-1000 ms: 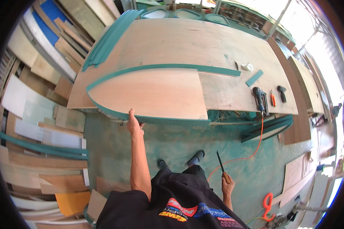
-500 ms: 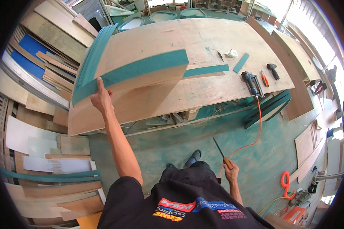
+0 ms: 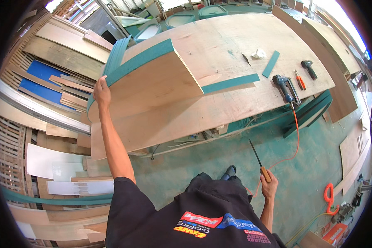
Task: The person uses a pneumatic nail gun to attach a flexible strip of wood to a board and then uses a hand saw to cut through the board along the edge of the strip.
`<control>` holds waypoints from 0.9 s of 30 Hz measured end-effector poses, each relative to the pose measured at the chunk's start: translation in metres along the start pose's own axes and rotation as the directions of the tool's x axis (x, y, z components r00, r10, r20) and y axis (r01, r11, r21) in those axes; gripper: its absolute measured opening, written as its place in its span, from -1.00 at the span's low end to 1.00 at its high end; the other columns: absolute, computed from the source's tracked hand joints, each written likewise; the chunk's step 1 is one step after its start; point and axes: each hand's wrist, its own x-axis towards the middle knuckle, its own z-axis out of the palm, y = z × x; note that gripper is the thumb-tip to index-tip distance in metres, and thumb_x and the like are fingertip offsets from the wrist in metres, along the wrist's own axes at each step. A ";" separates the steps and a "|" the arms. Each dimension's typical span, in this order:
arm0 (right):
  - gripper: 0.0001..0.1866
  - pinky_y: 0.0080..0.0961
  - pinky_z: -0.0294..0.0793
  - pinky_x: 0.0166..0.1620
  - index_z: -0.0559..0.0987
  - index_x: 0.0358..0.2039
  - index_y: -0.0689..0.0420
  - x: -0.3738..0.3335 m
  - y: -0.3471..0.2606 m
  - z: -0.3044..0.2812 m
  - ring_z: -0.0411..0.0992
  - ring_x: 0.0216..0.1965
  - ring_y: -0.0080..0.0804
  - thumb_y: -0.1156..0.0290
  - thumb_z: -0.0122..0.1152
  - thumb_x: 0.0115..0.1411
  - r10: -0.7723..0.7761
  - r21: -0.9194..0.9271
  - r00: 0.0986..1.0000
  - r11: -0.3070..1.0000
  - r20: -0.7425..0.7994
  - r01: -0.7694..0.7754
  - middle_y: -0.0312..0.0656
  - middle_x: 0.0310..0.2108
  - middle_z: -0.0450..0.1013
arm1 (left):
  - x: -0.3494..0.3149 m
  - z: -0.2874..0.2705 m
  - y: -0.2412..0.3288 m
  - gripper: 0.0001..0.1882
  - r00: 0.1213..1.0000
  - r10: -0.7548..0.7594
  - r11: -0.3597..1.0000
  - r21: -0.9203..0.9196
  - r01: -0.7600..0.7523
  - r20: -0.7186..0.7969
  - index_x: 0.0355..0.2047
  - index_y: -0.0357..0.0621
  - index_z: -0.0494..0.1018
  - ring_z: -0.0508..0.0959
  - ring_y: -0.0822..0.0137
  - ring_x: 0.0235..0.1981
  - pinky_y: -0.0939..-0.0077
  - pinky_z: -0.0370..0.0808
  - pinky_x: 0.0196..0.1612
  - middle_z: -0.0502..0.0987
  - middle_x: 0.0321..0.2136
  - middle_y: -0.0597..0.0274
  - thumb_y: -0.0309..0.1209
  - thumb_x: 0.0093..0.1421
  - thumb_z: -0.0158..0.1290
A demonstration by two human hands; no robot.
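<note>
Above the left part of the plywood-topped table, a curved plywood panel (image 3: 153, 78) with a teal edge stands tilted, its broad wooden face turned toward me. My left hand (image 3: 102, 91) grips its teal edge near the left end; some of the fingers are hidden. Low at my right side, over the floor, my right hand (image 3: 269, 184) is closed round the wooden handle of a tool with a long, thin dark blade (image 3: 256, 152), perhaps a file. The blade points up and away from me, apart from the panel and the table.
The worktable (image 3: 219, 45) bears a teal strip (image 3: 231, 84), a shorter teal piece (image 3: 270, 64), a nail gun (image 3: 284, 87) on an orange hose (image 3: 296, 132), orange-handled pliers (image 3: 300, 80) and a dark power tool (image 3: 308, 69). Stacked boards (image 3: 66, 41) line the left. A teal-edged panel (image 3: 310, 112) leans under the table's right end.
The panel has tipped up, showing more of its wooden face, and its far end has shifted left. My left hand is still on its edge. The whole view has shifted slightly.
</note>
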 end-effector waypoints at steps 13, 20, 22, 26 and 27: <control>-0.60 -0.25 0.57 -0.06 0.63 -0.01 0.33 -0.034 -0.009 0.024 0.65 -0.19 -0.03 0.41 0.37 0.16 0.149 -0.023 0.970 0.988 -0.190 -0.156 0.14 -0.25 0.62 | 0.058 0.013 0.002 -0.42 0.974 0.165 0.983 -0.105 -0.150 0.158 0.10 -0.20 0.53 0.47 -0.21 0.16 0.02 0.35 0.24 0.56 0.09 -0.16 -0.08 0.49 -0.37; -0.56 -0.22 0.57 -0.06 0.64 -0.02 0.32 -0.097 -0.049 0.088 0.65 -0.17 0.00 0.36 0.42 0.13 0.199 -0.075 0.940 0.971 -0.278 -0.228 0.15 -0.23 0.63 | 0.065 0.011 0.023 -0.50 0.923 0.352 0.934 -0.125 -0.335 0.155 -0.03 -0.20 0.55 0.54 -0.15 0.02 0.02 0.40 0.15 0.62 -0.06 -0.07 -0.14 0.51 -0.32; -0.57 -0.22 0.57 -0.07 0.65 -0.03 0.31 -0.121 -0.071 0.115 0.65 -0.18 -0.01 0.36 0.42 0.12 0.196 -0.108 0.935 0.966 -0.296 -0.237 0.15 -0.24 0.63 | 0.067 0.015 0.016 -0.52 0.903 0.414 0.907 -0.139 -0.398 0.116 -0.08 -0.18 0.56 0.55 -0.12 -0.03 0.05 0.42 0.12 0.63 -0.12 -0.03 -0.15 0.51 -0.31; -0.61 -0.28 0.58 -0.08 0.67 -0.05 0.26 -0.162 -0.121 0.152 0.66 -0.21 -0.09 0.36 0.39 0.11 0.223 -0.066 0.920 0.964 -0.323 -0.258 0.11 -0.28 0.64 | 0.075 0.030 0.003 -0.56 0.904 0.420 0.893 -0.213 -0.396 0.079 -0.10 -0.16 0.56 0.57 -0.09 -0.07 0.07 0.43 0.08 0.62 -0.16 -0.02 -0.18 0.50 -0.28; -0.60 -0.28 0.58 -0.08 0.67 -0.05 0.26 -0.171 -0.126 0.156 0.66 -0.21 -0.09 0.35 0.39 0.11 0.271 -0.054 0.913 0.952 -0.305 -0.300 0.11 -0.27 0.64 | 0.077 0.032 0.003 -0.57 0.908 0.409 0.895 -0.234 -0.379 0.091 -0.09 -0.16 0.56 0.56 -0.09 -0.07 0.06 0.42 0.08 0.62 -0.16 -0.04 -0.19 0.50 -0.27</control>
